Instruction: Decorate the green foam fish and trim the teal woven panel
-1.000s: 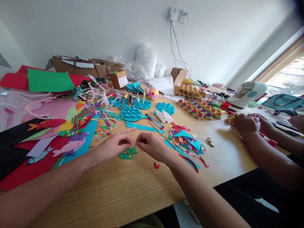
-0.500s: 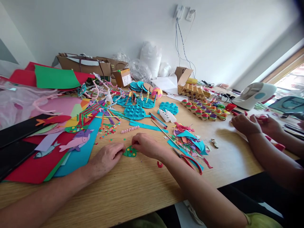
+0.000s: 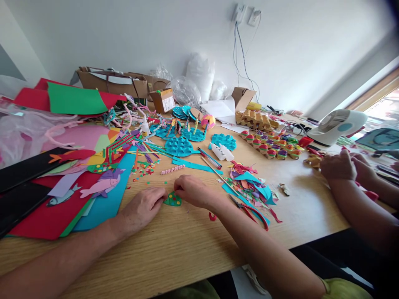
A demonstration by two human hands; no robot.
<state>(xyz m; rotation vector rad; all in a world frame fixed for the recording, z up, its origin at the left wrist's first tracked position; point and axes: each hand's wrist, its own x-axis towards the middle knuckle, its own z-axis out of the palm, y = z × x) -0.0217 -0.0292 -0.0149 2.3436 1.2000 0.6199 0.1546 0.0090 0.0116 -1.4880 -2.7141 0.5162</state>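
Between my two hands a green paper fish (image 3: 174, 200) with yellow and red dots lies on the table. My left hand (image 3: 146, 203) is closed, with thumb and fingertips on the fish's left end. From the upper right, my right hand (image 3: 192, 191) pinches at the fish's top edge, and its fingers hide part of it. Just beyond them lie a pink twisted strip (image 3: 172, 169) and small paper dots. A red curled scrap (image 3: 212, 216) is close to my right wrist. Red-handled pliers (image 3: 249, 211) lie right of my forearm.
Stacked coloured sheets with paper fish (image 3: 34, 222) cover the left. Blue egg-carton pieces (image 3: 178, 146), white glue bottles (image 3: 222, 152) and pens stand ahead. A scrap pile (image 3: 252, 187) lies to the right, with painted egg cartons (image 3: 270, 144) behind. A co-worker's hands (image 3: 339, 167) work at far right.
My hands stay at the green fish with almost no movement. The view has shifted slightly. At the far right, the co-worker's hands have moved a little to the right.
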